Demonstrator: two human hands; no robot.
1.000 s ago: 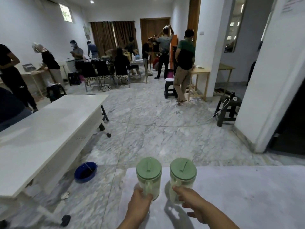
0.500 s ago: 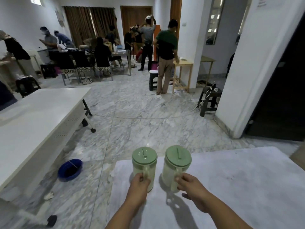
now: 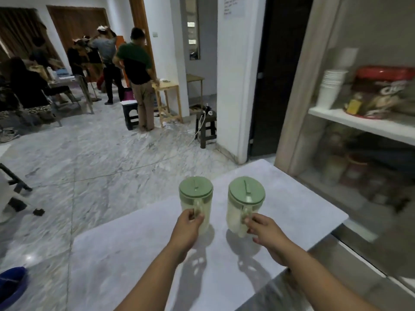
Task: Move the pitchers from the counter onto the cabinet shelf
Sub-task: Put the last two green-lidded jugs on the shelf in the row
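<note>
Two clear plastic pitchers with round green lids are held over the white counter. My left hand grips the handle of the left pitcher. My right hand grips the handle of the right pitcher, which tilts a little. Shadows fall on the counter below both, and I cannot tell whether they touch it. The cabinet stands at the right, with a white shelf behind a glass front.
The shelf holds a stack of white cups and a red-lidded jar; more jars sit blurred below it. Several people stand at the far left near a wooden table. A dark stool and a blue bowl are on the marble floor.
My view has swung to the right, bringing the cabinet and its shelf into sight. Both hands keep their grip on the pitcher handles, and the right pitcher now tilts slightly.
</note>
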